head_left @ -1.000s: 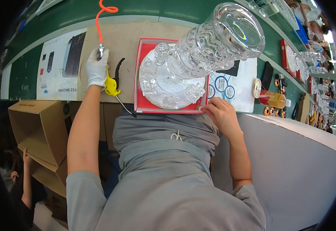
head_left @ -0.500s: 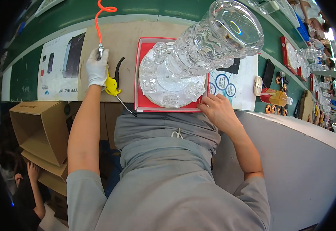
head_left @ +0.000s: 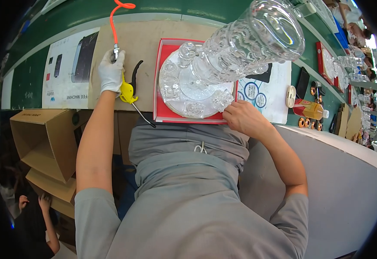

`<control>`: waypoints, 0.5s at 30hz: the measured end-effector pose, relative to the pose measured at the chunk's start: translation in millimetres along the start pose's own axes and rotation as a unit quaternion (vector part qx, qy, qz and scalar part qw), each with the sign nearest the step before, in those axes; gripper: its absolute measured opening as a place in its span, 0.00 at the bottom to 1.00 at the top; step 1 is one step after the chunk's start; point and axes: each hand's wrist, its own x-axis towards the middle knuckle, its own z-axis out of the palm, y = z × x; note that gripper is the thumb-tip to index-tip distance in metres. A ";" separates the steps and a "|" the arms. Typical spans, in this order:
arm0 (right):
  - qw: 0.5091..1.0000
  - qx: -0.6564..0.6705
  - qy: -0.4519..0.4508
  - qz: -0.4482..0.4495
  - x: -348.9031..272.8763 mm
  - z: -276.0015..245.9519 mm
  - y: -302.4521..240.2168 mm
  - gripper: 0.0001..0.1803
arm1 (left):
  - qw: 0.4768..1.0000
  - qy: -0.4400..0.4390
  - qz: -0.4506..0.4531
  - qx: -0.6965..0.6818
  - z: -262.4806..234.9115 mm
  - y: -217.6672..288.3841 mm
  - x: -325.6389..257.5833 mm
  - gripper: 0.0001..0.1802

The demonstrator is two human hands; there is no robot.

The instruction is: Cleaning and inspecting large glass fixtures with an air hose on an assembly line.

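My left hand (head_left: pixel 111 73), in a white glove, is wrapped round a yellow air blow gun (head_left: pixel 128 93) with a black lever and a thin bent nozzle. An orange-red coiled hose (head_left: pixel 112 21) joins it at the top. Right of it lies a shallow red box (head_left: pixel 157 103) holding a round glittery white disc (head_left: pixel 184 88). Small clear ornaments (head_left: pixel 223 100) ring the disc, and a tall clear ribbed vessel (head_left: pixel 257 39) rises from it, leaning right in the picture. My bare right hand (head_left: pixel 246 118) has its fingers curled at the box's near right corner; its fingertips are partly hidden.
Printed cardboard sheets (head_left: pixel 67 71) cover parts of the green bench. To the right are a bottle of amber liquid (head_left: pixel 311 108), a roll of tape (head_left: pixel 291 96) and copper-coloured rings (head_left: pixel 301 122). Open cartons (head_left: pixel 43 129) stand lower left, beside another person's arm (head_left: pixel 48 216).
My right fingers have shifted slightly up at the box corner, and my right elbow has swung outward. My left hand keeps its grip. The other person's hand has moved down and right.
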 end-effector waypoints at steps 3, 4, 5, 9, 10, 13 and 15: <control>0.998 0.021 0.040 0.046 -7.3 6.3 -2.1 0.06 | 1.000 -0.001 0.003 0.004 0.5 2.4 -1.1 0.15; 0.998 0.020 0.039 0.044 -9.6 7.3 -3.6 0.06 | 1.000 0.001 0.001 0.008 -0.7 2.2 -1.2 0.15; 0.992 0.077 0.057 0.088 -12.4 8.3 -6.0 0.06 | 1.000 0.003 0.000 0.012 -1.7 1.9 -1.5 0.16; 0.935 0.224 0.174 0.214 -21.8 33.0 -20.1 0.08 | 1.000 -0.009 -0.012 0.006 0.8 5.6 -0.8 0.16; 0.934 0.225 0.173 0.215 -21.6 34.7 -24.1 0.08 | 1.000 -0.006 -0.005 0.004 0.5 4.2 -0.6 0.16; 0.898 0.272 0.214 0.273 -21.7 41.1 -35.5 0.07 | 1.000 -0.005 -0.002 0.004 -1.8 1.3 -1.4 0.15; 0.864 0.260 0.272 0.333 -24.6 50.2 -42.2 0.06 | 1.000 -0.007 -0.004 0.004 -0.3 0.9 -0.1 0.14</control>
